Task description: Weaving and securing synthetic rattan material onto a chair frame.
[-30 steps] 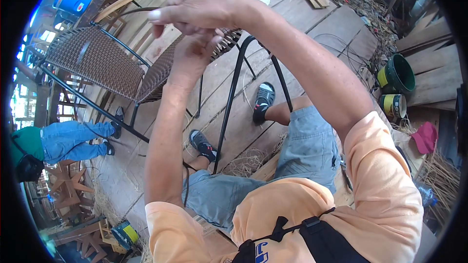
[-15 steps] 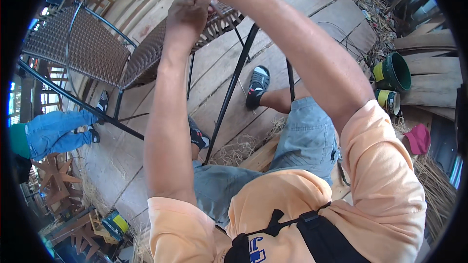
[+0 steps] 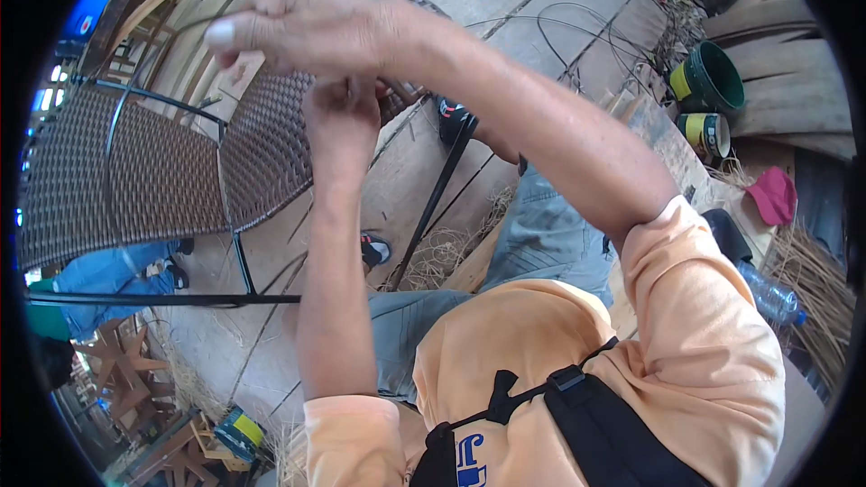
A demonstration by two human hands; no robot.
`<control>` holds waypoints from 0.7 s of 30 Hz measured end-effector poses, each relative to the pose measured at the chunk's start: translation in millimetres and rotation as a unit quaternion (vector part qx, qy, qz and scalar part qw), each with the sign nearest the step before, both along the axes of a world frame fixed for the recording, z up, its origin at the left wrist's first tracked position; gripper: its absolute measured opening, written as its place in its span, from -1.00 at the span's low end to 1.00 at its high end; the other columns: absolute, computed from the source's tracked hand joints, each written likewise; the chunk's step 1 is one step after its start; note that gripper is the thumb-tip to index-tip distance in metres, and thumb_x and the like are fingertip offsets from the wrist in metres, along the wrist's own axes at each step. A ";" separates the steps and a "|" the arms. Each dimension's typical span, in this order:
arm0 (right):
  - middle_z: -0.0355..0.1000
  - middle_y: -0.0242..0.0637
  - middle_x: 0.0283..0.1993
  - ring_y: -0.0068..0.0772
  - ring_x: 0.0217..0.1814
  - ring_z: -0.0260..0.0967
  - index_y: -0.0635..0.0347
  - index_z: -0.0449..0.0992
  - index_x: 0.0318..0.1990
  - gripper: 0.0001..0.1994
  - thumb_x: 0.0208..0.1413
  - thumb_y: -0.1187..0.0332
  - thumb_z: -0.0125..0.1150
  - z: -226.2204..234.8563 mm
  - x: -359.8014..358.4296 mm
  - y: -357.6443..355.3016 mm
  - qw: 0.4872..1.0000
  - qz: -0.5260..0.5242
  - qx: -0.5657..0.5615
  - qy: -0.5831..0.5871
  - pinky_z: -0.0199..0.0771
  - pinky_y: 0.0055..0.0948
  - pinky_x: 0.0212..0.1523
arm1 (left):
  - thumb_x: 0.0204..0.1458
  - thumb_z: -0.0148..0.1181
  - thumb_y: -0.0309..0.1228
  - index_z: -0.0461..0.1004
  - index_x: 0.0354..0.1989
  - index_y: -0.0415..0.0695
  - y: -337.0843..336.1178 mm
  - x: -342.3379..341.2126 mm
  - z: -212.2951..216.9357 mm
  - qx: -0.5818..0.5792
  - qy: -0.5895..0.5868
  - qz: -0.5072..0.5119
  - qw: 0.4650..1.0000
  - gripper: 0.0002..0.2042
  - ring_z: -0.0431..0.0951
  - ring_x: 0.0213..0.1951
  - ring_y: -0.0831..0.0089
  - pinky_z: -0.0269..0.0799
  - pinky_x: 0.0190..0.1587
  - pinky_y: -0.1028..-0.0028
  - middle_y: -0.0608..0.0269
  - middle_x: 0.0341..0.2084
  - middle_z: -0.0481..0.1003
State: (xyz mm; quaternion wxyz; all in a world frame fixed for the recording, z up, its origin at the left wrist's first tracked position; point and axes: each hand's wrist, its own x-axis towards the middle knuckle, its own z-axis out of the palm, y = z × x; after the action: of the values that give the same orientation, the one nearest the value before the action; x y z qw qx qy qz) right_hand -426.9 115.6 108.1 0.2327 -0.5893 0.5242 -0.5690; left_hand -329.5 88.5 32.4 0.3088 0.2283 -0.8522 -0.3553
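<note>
A brown woven chair [image 3: 153, 158] on a black metal frame stands tilted before me at the left. My left hand [image 3: 343, 122] is closed at the near edge of its weave; the fingertips are partly hidden. Above it, my right hand [image 3: 307, 27] reaches across from the right, thumb stretched along bent fingers. It pinches a thin dark strand [image 3: 185, 27], which arcs out to the left and down across the woven panel. My right hand and wrist cover part of the weave behind them.
Another person's jeans [image 3: 113, 275] show behind the chair. Star-shaped wooden pieces [image 3: 122, 361] and a green tin [image 3: 239, 433] lie lower left. At right are a green bucket [image 3: 717, 77], a smaller tin [image 3: 704, 135], a red cap [image 3: 771, 197] and a plastic bottle [image 3: 771, 293]. Loose wire [image 3: 577, 13] lies on the boards.
The chair has swung round and come closer, its black bar now lower and nearly level. My right hand has come down toward me with the strand. My left hand has lowered along with the chair edge.
</note>
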 end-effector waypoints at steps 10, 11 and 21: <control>0.43 -0.12 -0.40 -0.07 -0.35 0.39 0.29 0.44 -0.19 -0.68 0.11 0.18 0.01 12.9 9.2 51.4 0.996 0.002 -0.022 0.084 0.44 -0.35 -0.25 | 0.05 0.04 -0.41 0.08 0.17 -0.17 -28.8 29.9 -55.7 -0.082 0.013 -0.045 0.995 -0.50 0.31 0.06 0.33 0.19 0.15 0.37 0.22 0.08 0.26; 0.40 -0.10 -0.27 -0.09 -0.25 0.37 0.24 0.41 -0.12 -0.67 0.06 0.20 0.07 -7.2 5.2 59.6 0.980 -0.060 -0.114 0.149 0.41 -0.34 -0.18 | 0.08 0.02 -0.35 0.17 0.09 -0.16 -17.1 25.9 -50.5 0.150 0.104 -0.090 0.979 -0.60 0.34 -0.04 0.42 0.25 0.03 0.42 0.21 -0.03 0.30; 0.42 0.14 -0.21 0.09 -0.12 0.36 0.35 0.45 -0.13 -0.48 0.02 -0.01 0.01 -101.4 -42.2 112.7 0.934 -0.302 0.193 0.003 0.33 -0.25 -0.05 | 0.09 0.04 -0.19 0.45 -0.47 -0.19 8.0 -0.3 13.5 0.329 -0.009 0.013 0.944 -0.71 0.31 -0.59 0.67 0.17 -0.58 0.73 0.38 -0.63 0.34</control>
State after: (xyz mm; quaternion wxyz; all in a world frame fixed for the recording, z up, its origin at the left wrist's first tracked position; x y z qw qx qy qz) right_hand -469.1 228.4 6.7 0.1576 -0.3489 0.7776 -0.4988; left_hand -329.8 96.5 45.9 0.2137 0.3318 -0.6877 -0.6094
